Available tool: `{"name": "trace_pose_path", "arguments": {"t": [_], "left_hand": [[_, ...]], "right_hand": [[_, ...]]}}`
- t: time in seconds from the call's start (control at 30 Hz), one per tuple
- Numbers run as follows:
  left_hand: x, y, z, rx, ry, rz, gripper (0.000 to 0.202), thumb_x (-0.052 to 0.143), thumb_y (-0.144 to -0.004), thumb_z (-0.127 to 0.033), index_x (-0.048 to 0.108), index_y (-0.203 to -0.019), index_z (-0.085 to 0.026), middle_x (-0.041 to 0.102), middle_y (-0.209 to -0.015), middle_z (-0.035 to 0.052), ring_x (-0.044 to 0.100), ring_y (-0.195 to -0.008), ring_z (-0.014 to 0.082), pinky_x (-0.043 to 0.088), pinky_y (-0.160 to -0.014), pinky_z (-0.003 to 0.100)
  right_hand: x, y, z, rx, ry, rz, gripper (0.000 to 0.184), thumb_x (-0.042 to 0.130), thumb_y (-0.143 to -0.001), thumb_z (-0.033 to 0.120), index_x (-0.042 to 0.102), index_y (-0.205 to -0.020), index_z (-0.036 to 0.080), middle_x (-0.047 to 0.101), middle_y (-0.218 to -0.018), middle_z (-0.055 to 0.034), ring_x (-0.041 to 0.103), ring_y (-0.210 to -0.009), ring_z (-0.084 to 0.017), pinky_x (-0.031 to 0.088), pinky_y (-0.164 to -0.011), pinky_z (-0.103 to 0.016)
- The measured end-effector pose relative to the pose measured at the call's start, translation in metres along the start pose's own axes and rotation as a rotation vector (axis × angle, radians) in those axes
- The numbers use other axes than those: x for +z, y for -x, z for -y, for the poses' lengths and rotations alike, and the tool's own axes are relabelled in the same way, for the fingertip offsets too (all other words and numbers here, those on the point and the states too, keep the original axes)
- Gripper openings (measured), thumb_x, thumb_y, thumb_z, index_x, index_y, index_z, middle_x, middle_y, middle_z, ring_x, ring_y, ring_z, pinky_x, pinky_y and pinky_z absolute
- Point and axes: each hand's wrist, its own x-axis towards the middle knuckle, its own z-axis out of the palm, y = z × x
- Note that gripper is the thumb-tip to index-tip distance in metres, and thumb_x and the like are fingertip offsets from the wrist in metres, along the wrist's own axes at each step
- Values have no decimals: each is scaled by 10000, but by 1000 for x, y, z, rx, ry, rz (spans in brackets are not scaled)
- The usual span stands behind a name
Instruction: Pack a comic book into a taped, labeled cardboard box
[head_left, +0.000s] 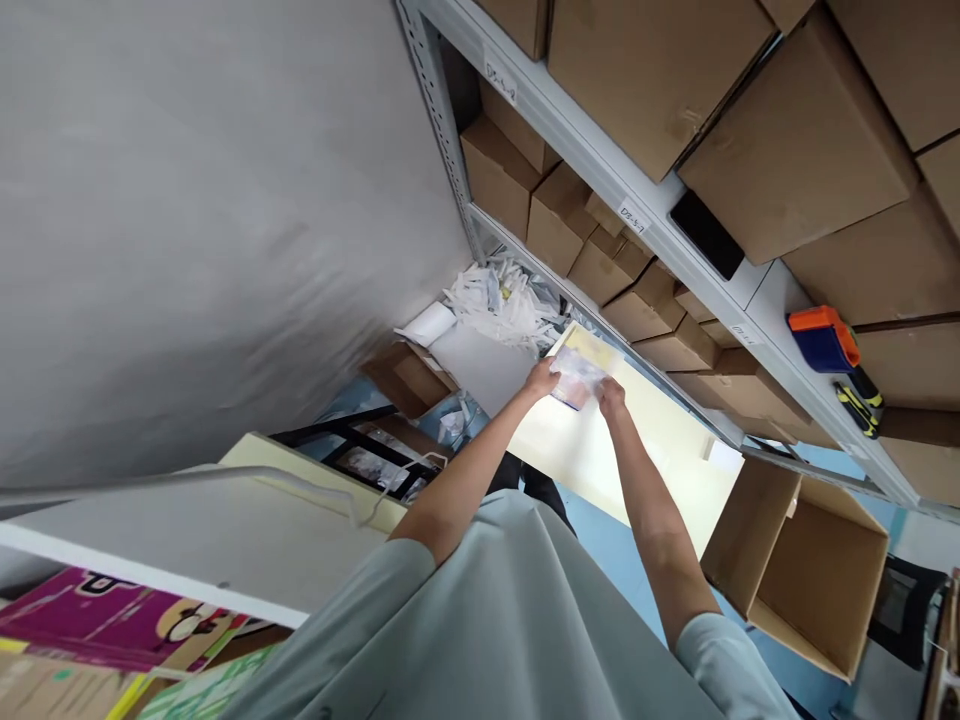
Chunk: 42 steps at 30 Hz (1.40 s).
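Note:
Both my arms reach forward over a pale yellow table [600, 450]. My left hand [541, 379] and my right hand [611, 397] each grip one side of a small clear plastic packet [576, 377] with something pale and pinkish inside. The packet is held just above the table's far end. Fingers of both hands are curled on its edges.
A metal shelf rack [660, 245] full of brown cardboard boxes runs along the right. A heap of white plastic bags [504, 300] lies beyond the table. An open cardboard box [814, 565] stands on the blue floor at right. A tape dispenser [825, 338] and a phone [706, 235] rest on the shelf.

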Motion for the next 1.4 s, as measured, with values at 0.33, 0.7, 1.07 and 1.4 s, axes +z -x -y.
{"name": "trace_pose_path", "arguments": {"t": [0.33,0.7,1.07,1.4], "left_hand": [[-34,98,-22,175,268,-216,292,683,-844,-179,785,-1117,-196,826,-1193,120,772,-1181,273,584,-1112,453],[-104,322,12,419,405,-678,426,628,-785,-151,780,-1181,-189,842,-1165,109,798,-986,219,643,-1000,434],[-141,560,123,310,525,-1289,439,764,-773,-364,767,-1180,-200,837,-1192,140,808,-1023,265,658,-976,471],[-173,665,193,372,633,-1510,453,778,-813,-365,759,-1228,-184,819,-1232,147,795,-1088,261,634,-1058,473]], "right_hand": [[-73,98,34,-90,-27,173,265,801,-797,348,733,-1040,266,807,-1320,-110,757,-1303,-265,592,-1168,-485],[-95,188,16,-221,107,820,540,889,-769,576,768,-1218,303,757,-1452,-123,705,-1399,-325,510,-1260,-554],[-71,312,-32,-249,365,1216,525,924,-772,592,819,-1178,276,809,-1340,-140,758,-1295,-336,587,-1151,-504],[-13,465,-130,-291,650,1558,538,915,-786,632,833,-1169,264,839,-1246,-118,795,-1152,-313,619,-1061,-459]]}}
